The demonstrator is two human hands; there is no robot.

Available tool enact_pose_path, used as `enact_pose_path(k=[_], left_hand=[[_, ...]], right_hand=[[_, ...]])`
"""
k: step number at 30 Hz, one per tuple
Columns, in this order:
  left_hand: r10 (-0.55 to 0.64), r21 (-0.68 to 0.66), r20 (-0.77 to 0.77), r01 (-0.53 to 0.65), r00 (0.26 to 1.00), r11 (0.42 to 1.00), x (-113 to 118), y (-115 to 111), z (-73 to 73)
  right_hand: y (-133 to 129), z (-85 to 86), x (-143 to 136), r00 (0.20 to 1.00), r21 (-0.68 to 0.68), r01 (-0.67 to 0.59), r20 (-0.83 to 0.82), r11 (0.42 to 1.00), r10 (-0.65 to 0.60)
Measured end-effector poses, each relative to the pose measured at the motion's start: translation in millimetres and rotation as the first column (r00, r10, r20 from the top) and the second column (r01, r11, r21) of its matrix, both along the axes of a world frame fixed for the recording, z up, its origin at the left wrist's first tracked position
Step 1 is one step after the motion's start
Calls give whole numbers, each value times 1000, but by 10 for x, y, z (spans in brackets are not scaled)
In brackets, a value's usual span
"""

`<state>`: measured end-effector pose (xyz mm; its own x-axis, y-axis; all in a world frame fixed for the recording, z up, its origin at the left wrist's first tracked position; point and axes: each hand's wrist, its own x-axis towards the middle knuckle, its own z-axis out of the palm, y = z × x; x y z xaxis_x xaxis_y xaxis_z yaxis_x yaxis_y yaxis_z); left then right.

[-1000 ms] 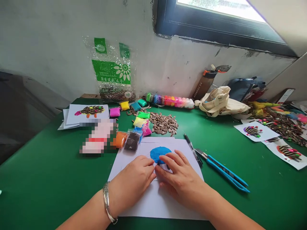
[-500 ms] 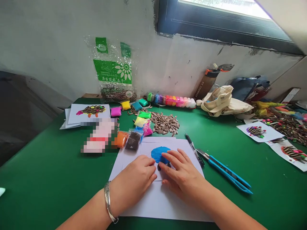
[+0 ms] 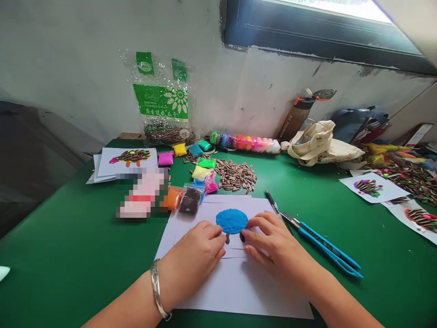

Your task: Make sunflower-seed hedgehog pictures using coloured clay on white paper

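A flat blue oval of modelling clay point(image 3: 232, 221) lies on white paper point(image 3: 235, 287), with two small dark clay pieces point(image 3: 227, 238) below its lower edge. At the oval's lower left is my left hand point(image 3: 198, 250), wearing a silver bracelet; its loosely bent fingers rest on the paper, their tips close to the clay and the left dark piece. My right hand point(image 3: 275, 243) has its fingers apart, fingertips at the oval's right edge and by the right dark piece. Neither hand grasps anything.
Packets of orange clay point(image 3: 174, 198) and black clay point(image 3: 190, 202) sit at the paper's top left. Sunflower seeds point(image 3: 235, 175) lie behind it. A pen point(image 3: 272, 200) and a blue cutter point(image 3: 329, 248), blade showing, are on the right. Seed-decorated pictures point(image 3: 372, 187) lie farther right.
My right hand has moved right, off the blue oval to its edge, so the whole oval and both dark pieces show more fully. My left hand has barely moved.
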<state>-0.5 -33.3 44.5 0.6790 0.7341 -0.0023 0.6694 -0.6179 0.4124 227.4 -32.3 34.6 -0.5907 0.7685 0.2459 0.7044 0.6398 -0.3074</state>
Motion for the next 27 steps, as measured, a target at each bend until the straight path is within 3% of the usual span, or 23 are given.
enact_pose_path(k=[7, 16, 21, 27], left_hand=[[9, 41, -59, -7, 998, 999, 47, -19, 29], [62, 174, 57, -71, 996, 982, -61, 40, 16], [137, 251, 135, -168, 981, 953, -165, 146, 21], [138, 237, 111, -161, 984, 958, -157, 191, -85]], right_hand=[[-22, 20, -29, 1000, -3, 6, 23, 1000, -6], [7, -37, -25, 1000, 61, -16, -15, 998, 17], [73, -99, 9, 996, 67, 57, -72, 996, -52], [301, 24, 55, 985, -30, 171, 31, 985, -171]])
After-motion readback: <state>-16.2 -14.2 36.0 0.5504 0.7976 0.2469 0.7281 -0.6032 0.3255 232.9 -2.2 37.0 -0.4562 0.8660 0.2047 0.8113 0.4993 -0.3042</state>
